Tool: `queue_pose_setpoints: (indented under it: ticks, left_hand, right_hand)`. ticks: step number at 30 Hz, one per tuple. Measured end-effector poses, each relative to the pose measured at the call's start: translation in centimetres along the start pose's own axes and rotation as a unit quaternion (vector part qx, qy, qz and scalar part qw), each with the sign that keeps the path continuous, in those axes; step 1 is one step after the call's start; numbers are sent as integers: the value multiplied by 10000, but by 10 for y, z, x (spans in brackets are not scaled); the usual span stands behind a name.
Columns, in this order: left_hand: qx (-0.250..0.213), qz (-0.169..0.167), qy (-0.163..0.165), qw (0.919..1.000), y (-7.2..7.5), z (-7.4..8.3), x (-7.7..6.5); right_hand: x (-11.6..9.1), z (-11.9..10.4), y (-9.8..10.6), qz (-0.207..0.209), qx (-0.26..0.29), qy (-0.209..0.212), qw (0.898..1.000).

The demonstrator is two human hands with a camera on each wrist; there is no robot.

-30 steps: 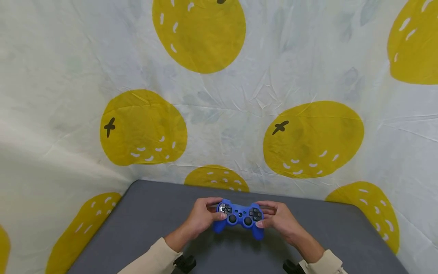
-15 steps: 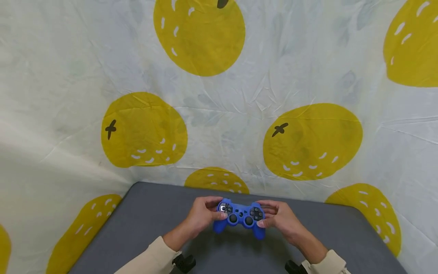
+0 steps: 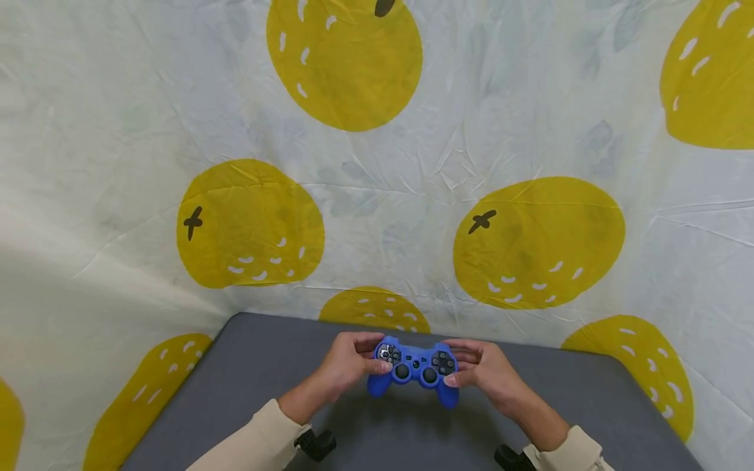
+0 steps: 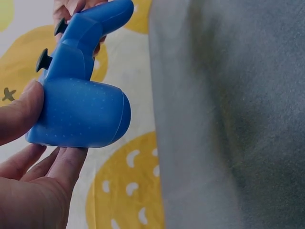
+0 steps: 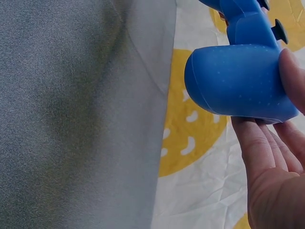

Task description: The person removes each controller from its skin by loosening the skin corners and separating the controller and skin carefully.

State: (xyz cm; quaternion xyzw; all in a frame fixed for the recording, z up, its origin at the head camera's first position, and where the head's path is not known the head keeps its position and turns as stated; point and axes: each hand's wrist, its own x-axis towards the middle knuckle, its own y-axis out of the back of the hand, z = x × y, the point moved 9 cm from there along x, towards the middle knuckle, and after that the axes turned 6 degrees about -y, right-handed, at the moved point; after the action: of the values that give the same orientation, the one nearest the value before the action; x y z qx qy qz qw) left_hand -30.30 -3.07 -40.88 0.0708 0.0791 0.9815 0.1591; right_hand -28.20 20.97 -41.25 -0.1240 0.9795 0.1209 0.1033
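A blue game controller (image 3: 415,366) with black thumbsticks, a directional pad and round buttons is held up above the grey table, its face turned to the head camera. My left hand (image 3: 347,363) pinches its left end, thumb on the face near the directional pad and fingers behind. At the other end my right hand (image 3: 485,373) pinches it the same way, thumb beside the buttons. In the left wrist view the dotted blue grip (image 4: 78,114) sits between thumb and fingers. The right wrist view shows the opposite grip (image 5: 238,81) likewise held.
The grey table (image 3: 277,366) spreads beneath both hands, with a soft shadow under the controller. A pale cloth (image 3: 389,242) printed with yellow fruit hangs behind and at the sides. Black straps with small devices (image 3: 316,445) sit at the wrists, by beige sleeves (image 3: 259,435).
The controller and both hands have risen very slightly in the head view. The hold at both ends stays the same.
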Motion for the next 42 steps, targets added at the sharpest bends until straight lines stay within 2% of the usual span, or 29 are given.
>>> queue_pose_setpoints:
  ticks: [8,27,33,42]
  left_hand:
    - [124,-21,-23,9999,3,3,0]
    - [308,-65,-356,9989,6,10,0]
    - [270,-168,-310,9990,8,9,-1]
    - [332,-445,-378,9977,7,8,-3]
  right_hand:
    - [-1,-4,2,143,2,57,9999]
    - [0,-10,1,344,141,283,9989]
    - [1,-13,-1,351,90,483,9982]
    - [-5,-13,-1,690,-47,619,9957]
